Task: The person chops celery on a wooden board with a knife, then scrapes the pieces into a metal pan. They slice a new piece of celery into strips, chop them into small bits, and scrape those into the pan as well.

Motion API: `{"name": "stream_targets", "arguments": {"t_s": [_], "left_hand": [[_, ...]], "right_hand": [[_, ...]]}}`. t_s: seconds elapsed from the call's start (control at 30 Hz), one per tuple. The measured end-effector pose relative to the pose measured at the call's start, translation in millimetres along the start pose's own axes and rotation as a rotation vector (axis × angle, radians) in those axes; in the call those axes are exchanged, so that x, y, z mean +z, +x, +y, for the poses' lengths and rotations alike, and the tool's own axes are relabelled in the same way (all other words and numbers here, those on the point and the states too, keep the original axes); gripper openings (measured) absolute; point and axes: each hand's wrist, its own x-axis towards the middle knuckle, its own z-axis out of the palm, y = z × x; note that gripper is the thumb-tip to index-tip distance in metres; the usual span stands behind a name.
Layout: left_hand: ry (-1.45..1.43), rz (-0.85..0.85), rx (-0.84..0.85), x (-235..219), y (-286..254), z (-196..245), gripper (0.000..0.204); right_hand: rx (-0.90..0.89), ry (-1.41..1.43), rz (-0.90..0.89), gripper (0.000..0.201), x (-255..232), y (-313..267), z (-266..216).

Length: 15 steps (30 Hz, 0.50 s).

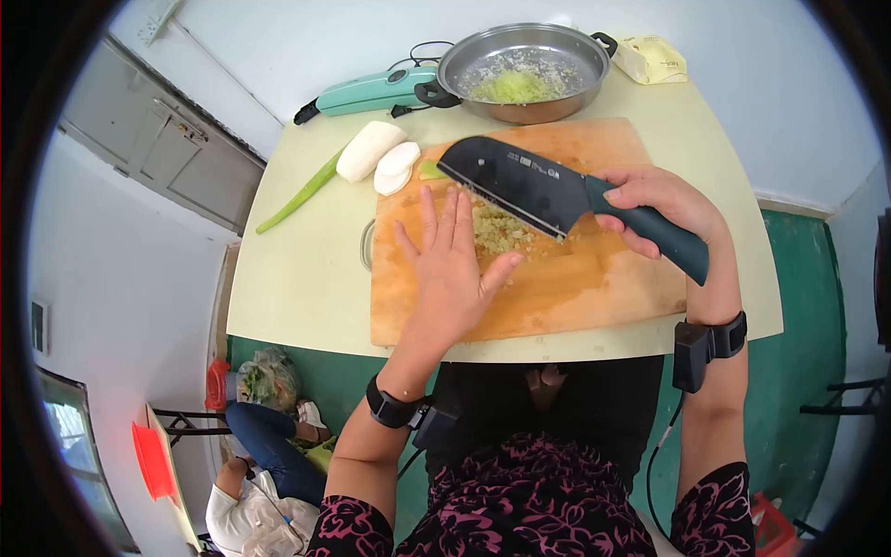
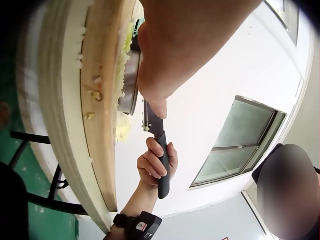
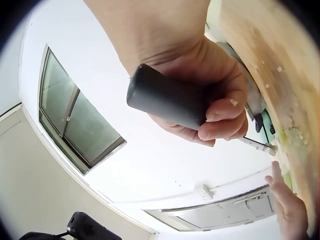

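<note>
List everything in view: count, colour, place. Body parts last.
table: 1, pale yellow, centre
cutting board: 1, brown, on table
chopped bits: many, pale green, on board
cleaver: 1, black, over board
pan: 1, silver, table's far side
shreds: heap, green, in pan
appliance: 1, teal, left of pan
packet: 1, pale yellow, right of pan
chunk: 1, white, left of board
slices: 2, white, beside chunk
stalk: 1, green, left of chunk
door: 1, grey, left
windows: count unclear, greenish, walls
floor: green
second person: 1, white top, lower left
wrist cameras: 2, black, on wrists
right grip: 1, on cleaver handle
left grip: 1, fingers spread, over board
</note>
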Motion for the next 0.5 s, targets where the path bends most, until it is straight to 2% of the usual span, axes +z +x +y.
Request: {"name": "stream_targets", "arguments": {"t_s": [0.03,0.13,0.23,0.33,0.43,0.5], "left_hand": [[-0.013,-0.01,-0.026,-2.1,-0.6,1.5,0.095],[-0.103,0.056,0.037,-2.8,4.3,10.9,0.094],[0.014,0.019,0.123,-1.6,4.3,23.2,0.096],[0.069,0.017,0.007,8.9,-5.2,19.5,0.098],[0.025,0.084,-0.063,7.1,-3.6,11.9,0.101],[0.021,0.087,-0.015,-6.3,5.0,17.8,0.101]], "right_hand": [[-0.006,-0.001,0.003,0.038,0.5,-0.3,0.2],[-0.002,-0.024,0.003,0.039,3.7,0.7,0.2],[0.018,-0.05,-0.001,0.039,5.2,1.0,-0.9],[0.0,-0.016,0.002,0.038,3.5,-0.9,-1.7],[-0.01,-0.01,0.027,0.038,2.4,-2.5,-0.2],[-0.008,-0.041,0.031,0.038,4.1,-2.7,-1.7]]}}
